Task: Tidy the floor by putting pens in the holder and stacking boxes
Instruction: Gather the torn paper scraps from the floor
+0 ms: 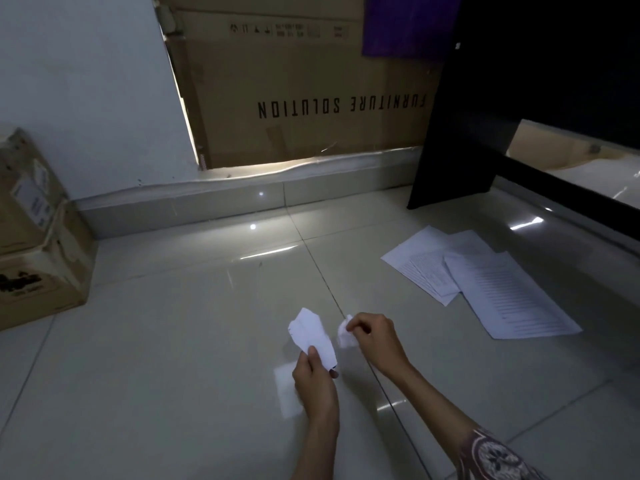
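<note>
We note both hands low over the pale tiled floor (173, 341), close together but not touching. The left hand (317, 379) pinches the lower end of a creased scrap of white paper (311, 334) between thumb and fingers, the scrap standing up and away from the grip. Just right of it, the right hand (375, 337) has its fingers curled around a crumpled wad of white paper (345, 336), which pokes out on the side facing the left hand. A patterned sleeve (495, 455) covers the right forearm near the bottom edge. Beyond the right hand and further right, several printed sheets (485, 282) lie overlapping on the tiles, well apart from either grip. Far left of the left hand, two cardboard boxes (34, 237) sit one on top of the other against the white wall (86, 81). Straight ahead of both hands, a large flat carton (311, 98) printed "FURNITURE SOLUTION", upside down, leans on the ledge above the skirting. To the right of it stands dark furniture (485, 116), with purple cloth (408, 26) hanging above. We see no pens or holder from here.
</note>
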